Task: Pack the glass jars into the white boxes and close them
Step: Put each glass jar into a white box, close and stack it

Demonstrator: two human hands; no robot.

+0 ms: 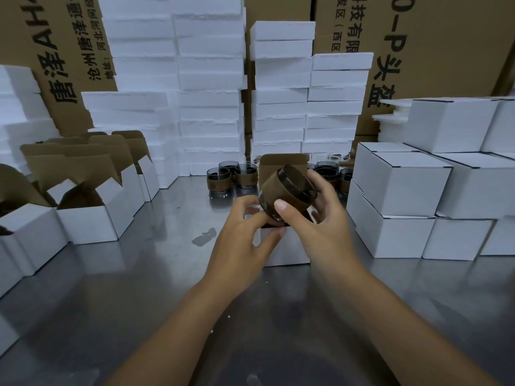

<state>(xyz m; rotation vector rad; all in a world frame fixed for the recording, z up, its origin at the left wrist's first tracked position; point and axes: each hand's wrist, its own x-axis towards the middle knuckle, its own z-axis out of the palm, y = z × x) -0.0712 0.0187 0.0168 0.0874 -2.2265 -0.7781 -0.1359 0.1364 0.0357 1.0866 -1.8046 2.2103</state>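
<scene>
Head view. The right hand grips one glass jar: thumb pressed on the near side of its brown sleeve, fingers curled round the far side. The jar is tilted, dark mouth turned up and to the right, clear base pointing down and left. It sits just above the open top of a white box that stands on the desk, mid-scene. The box's brown-lined lid flap stands upright behind the jar.

The left hand is at the box's left near rim, fingers bent, thumb against the top edge of the front wall. Fingertips lie just beside the jar's base. Cannot tell whether this hand pinches the rim or only touches it.

Far side of the desk, behind the flap: a cluster of waiting jars, upright, each with a brown band, close together, some hidden by the flap and the hands.

Right: closed white boxes, stacked in layers, near the working box but apart from it.

Left: a row of open boxes, flaps up, brown insides showing.

Far: tall stacks of white foam slabs; behind them brown cartons with black print.

A dark smudge marks the desk left of the left hand.
</scene>
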